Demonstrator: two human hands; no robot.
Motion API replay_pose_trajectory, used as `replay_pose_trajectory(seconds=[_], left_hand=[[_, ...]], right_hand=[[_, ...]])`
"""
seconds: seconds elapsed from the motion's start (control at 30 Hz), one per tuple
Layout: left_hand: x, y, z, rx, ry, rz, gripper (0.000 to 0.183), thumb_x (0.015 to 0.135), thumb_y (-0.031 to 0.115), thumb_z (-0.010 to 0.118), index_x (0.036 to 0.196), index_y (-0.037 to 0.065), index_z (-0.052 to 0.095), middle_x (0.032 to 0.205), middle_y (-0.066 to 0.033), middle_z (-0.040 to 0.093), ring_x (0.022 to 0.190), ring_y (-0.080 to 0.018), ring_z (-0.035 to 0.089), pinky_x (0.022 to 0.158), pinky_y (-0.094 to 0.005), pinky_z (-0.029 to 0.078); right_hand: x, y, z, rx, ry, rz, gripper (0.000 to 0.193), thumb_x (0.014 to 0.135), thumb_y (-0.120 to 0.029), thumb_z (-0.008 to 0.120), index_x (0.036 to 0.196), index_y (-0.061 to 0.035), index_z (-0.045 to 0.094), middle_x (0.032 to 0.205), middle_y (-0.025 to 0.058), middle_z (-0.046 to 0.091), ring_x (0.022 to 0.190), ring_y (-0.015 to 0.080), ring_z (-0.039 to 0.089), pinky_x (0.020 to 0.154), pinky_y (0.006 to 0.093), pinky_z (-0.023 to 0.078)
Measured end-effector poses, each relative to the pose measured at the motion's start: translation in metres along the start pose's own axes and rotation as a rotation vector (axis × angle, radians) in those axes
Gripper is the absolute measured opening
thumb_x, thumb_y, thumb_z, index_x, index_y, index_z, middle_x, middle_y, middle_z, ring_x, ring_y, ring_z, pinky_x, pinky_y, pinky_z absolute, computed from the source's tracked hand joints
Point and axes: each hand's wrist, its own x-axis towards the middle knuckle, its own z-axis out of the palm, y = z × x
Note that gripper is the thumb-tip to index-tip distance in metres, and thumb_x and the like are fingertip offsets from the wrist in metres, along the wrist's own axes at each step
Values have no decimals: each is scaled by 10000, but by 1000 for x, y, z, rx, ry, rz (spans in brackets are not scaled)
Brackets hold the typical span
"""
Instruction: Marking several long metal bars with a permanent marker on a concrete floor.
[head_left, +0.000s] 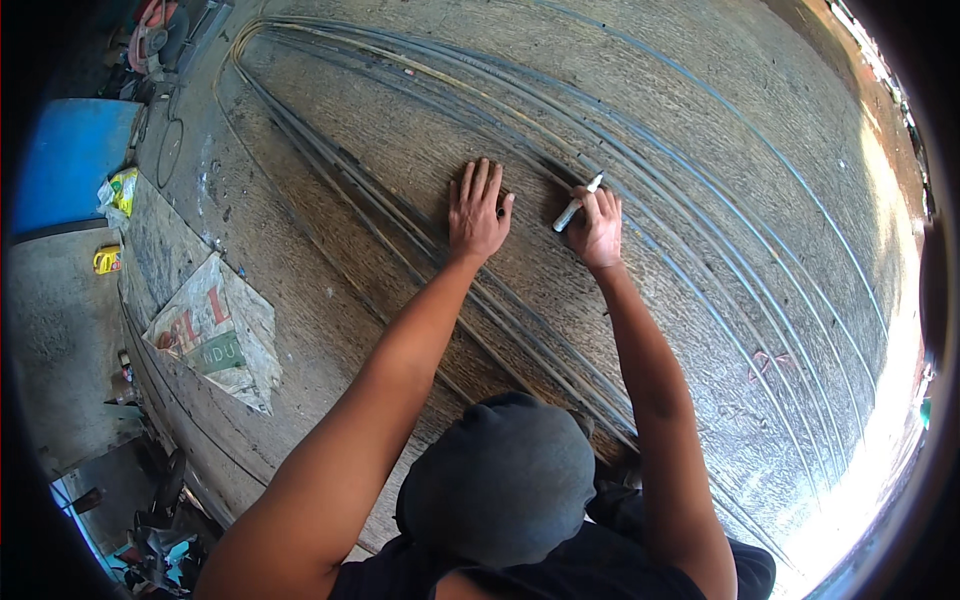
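My left hand [478,215] lies flat on the concrete floor, its fingers stretched out. A small dark round thing [501,213] shows by its thumb; I cannot make out what it is. My right hand [599,230] is closed around a white marker [566,217] with a dark tip pointing up and away. Long thin metal rods [665,160] pass just beyond the marker. More metal rods [345,185] run beside my left hand and under my left forearm. Both groups meet in a bend at the upper left.
A dark grey cap [500,480] covers the lower middle. On the left are a torn printed sheet [255,340], a yellow bottle [107,260], a yellow packet [123,190] and a blue panel [75,155]. A red-and-grey machine [158,38] stands far left. Bright light falls on the right.
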Motion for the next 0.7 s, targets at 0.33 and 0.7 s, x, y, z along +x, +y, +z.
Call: replay_pose_trajectory(seconds=[0.33, 0.7], left_hand=[[-1, -1, 0, -9, -6, -1, 571, 1045, 420, 465, 1540, 141, 407, 1608, -121, 352, 1502, -332, 280, 1216, -561, 241], [-2, 3, -6, -58, -16, -68, 641, 1042, 454, 451, 1596, 180, 282, 1649, -127, 249, 1447, -386, 360, 1219, -547, 252]], right_hand=[[-2, 0, 2, -55, 13, 14, 443, 673, 23, 615, 1098, -97, 636, 898, 86, 611, 924, 301, 578, 879, 445, 429], [-52, -15, -31, -154, 3, 60, 399, 688, 40, 611, 1061, -100, 631, 847, 67, 567, 859, 269, 559, 884, 444, 385]])
